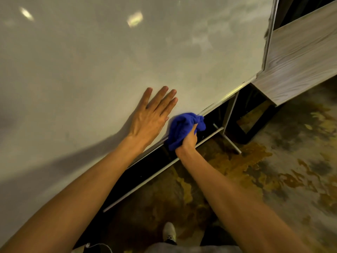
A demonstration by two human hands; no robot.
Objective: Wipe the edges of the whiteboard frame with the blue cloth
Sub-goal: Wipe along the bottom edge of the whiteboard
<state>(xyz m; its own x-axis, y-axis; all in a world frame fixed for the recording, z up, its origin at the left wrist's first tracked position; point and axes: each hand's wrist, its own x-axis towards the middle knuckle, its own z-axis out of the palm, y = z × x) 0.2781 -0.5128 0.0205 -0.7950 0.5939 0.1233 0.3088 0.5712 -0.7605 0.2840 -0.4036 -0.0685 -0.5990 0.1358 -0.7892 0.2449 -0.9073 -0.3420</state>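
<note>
A large whiteboard (91, 61) fills the upper left of the head view, with a thin pale frame (228, 94) along its bottom and right edges. My left hand (153, 115) lies flat on the board, fingers spread, just above the bottom edge. My right hand (187, 139) grips a bunched blue cloth (182, 128) and presses it against the bottom frame edge, right beside my left hand. The cloth hides that stretch of the frame.
Below the board run the white bars of its stand (164, 168) over a dark gap. A wood-grain bench or table (299, 57) with black legs stands at the right. The floor (273, 170) is mottled grey and brown. My shoe (169, 232) shows at the bottom.
</note>
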